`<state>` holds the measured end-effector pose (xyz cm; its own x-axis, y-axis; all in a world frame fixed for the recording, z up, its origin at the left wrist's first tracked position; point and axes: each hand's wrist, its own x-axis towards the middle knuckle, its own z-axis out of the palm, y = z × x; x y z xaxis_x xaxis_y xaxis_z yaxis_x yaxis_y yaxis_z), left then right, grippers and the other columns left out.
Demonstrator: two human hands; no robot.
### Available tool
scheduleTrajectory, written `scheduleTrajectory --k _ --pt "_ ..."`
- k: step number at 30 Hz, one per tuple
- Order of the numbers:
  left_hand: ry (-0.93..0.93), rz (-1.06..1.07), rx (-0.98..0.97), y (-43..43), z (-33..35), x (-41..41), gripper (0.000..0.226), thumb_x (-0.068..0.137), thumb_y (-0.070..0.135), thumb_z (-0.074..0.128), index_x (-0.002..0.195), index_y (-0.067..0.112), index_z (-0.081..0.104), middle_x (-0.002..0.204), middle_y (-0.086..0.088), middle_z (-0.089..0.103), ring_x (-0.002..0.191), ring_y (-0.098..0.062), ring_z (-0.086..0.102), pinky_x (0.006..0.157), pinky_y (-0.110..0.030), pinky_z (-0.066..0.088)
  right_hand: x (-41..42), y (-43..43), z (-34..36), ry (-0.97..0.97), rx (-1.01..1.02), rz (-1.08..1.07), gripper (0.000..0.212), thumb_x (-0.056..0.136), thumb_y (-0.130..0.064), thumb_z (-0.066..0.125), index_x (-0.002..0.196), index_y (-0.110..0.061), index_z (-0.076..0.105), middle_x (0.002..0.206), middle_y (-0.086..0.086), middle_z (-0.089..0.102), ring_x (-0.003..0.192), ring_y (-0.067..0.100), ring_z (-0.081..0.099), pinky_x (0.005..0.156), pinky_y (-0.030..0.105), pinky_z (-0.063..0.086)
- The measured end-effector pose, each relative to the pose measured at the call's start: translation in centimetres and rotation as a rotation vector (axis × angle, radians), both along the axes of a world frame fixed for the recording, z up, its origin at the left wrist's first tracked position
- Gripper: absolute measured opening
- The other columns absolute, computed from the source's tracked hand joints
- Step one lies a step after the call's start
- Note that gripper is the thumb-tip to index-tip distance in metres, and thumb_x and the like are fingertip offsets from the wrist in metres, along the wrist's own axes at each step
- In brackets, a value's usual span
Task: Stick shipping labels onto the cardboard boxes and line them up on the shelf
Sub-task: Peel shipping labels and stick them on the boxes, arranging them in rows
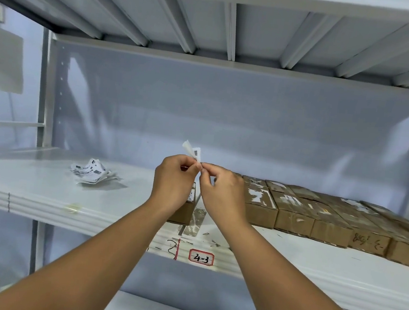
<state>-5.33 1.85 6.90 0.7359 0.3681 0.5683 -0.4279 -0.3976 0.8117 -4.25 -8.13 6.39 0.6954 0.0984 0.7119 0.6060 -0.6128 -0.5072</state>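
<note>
Now both my hands are raised above the red-framed tag "4-3" (201, 257), which sits on the front edge of the white shelf (43, 188). My left hand (173, 179) pinches a small shipping label (193, 151) between thumb and fingers. My right hand (222, 192) pinches the same label from the other side, so the fingertips of the two hands almost meet. The label stands up from my fingers, a little curled, with a barcode on one part and a blank white flap bent away beside it. Just above the tag, behind my left wrist, one cardboard box (186, 208) lies on the shelf with a label on its top. To the right of the tag, a row of cardboard boxes (318, 214) lies side by side, touching each other, with torn white paper on their tops. Far to the left of the tag, a loose pile of labels (92, 172) lies on the shelf, well apart from the boxes.
</note>
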Motion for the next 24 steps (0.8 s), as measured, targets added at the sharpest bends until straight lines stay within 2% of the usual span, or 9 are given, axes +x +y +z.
scheduleTrajectory --k 3,6,8,12,15,20,24 --pt "-0.017 0.047 0.110 0.4 -0.4 0.2 0.017 0.092 0.014 0.056 0.079 0.012 0.067 0.081 -0.004 0.066 0.080 -0.021 0.059 0.064 -0.019 0.042 0.3 -0.1 0.1 0.062 0.066 0.062 0.025 0.095 -0.023 0.052 0.110 -0.024 0.072 0.106 -0.009 0.071 0.073 0.001 0.059 0.058 0.006 0.036" --pt "-0.020 0.008 0.125 1.0 -0.6 0.4 0.017 0.093 0.013 0.053 0.079 0.012 0.063 0.084 -0.007 0.064 0.075 -0.019 0.057 0.053 -0.009 0.039 0.8 -0.3 0.2 0.165 0.120 0.164 0.021 0.093 -0.025 0.058 0.109 -0.024 0.072 0.103 -0.009 0.072 0.084 -0.001 0.062 0.062 0.000 0.038" --pt "-0.018 -0.005 0.150 1.3 -0.9 0.6 0.017 0.094 0.014 0.052 0.080 0.012 0.062 0.085 -0.007 0.063 0.074 -0.018 0.055 0.054 -0.010 0.039 1.0 -0.4 0.2 0.198 0.111 0.195 0.021 0.093 -0.026 0.058 0.109 -0.023 0.072 0.101 -0.009 0.072 0.084 -0.001 0.061 0.060 0.000 0.036" --pt "-0.018 0.015 0.187 1.6 -1.3 1.0 0.017 0.094 0.015 0.052 0.080 0.014 0.061 0.085 -0.005 0.062 0.077 -0.017 0.053 0.062 -0.019 0.037 1.2 -0.2 0.1 0.145 0.011 0.171 0.021 0.095 -0.023 0.055 0.106 -0.022 0.073 0.090 -0.002 0.072 0.068 0.004 0.055 0.058 0.013 0.038" --pt "-0.024 0.025 0.208 1.8 -1.4 1.1 0.017 0.094 0.015 0.052 0.079 0.014 0.060 0.084 -0.005 0.060 0.076 -0.017 0.052 0.062 -0.020 0.037 1.4 -0.1 0.1 0.153 -0.003 0.173 0.021 0.095 -0.022 0.054 0.106 -0.020 0.073 0.095 -0.002 0.072 0.081 0.009 0.060 0.067 0.018 0.041" --pt "-0.047 0.029 0.234 2.0 -1.4 0.9 0.016 0.093 0.013 0.051 0.079 0.014 0.056 0.086 -0.003 0.057 0.078 -0.017 0.051 0.066 -0.024 0.037 1.7 -0.3 0.1 0.230 0.150 0.289 0.019 0.091 -0.018 0.061 0.107 -0.017 0.073 0.096 -0.004 0.072 0.090 0.005 0.063 0.078 0.015 0.046" --pt "-0.033 -0.015 0.210 2.0 -1.2 0.7 0.016 0.095 0.013 0.049 0.080 0.010 0.054 0.080 -0.005 0.058 0.070 -0.015 0.049 0.057 -0.019 0.037 1.9 0.1 0.1 0.274 0.307 0.357 0.018 0.088 -0.011 0.065 0.103 -0.015 0.074 0.097 -0.001 0.073 0.091 0.011 0.066 0.093 0.034 0.052"
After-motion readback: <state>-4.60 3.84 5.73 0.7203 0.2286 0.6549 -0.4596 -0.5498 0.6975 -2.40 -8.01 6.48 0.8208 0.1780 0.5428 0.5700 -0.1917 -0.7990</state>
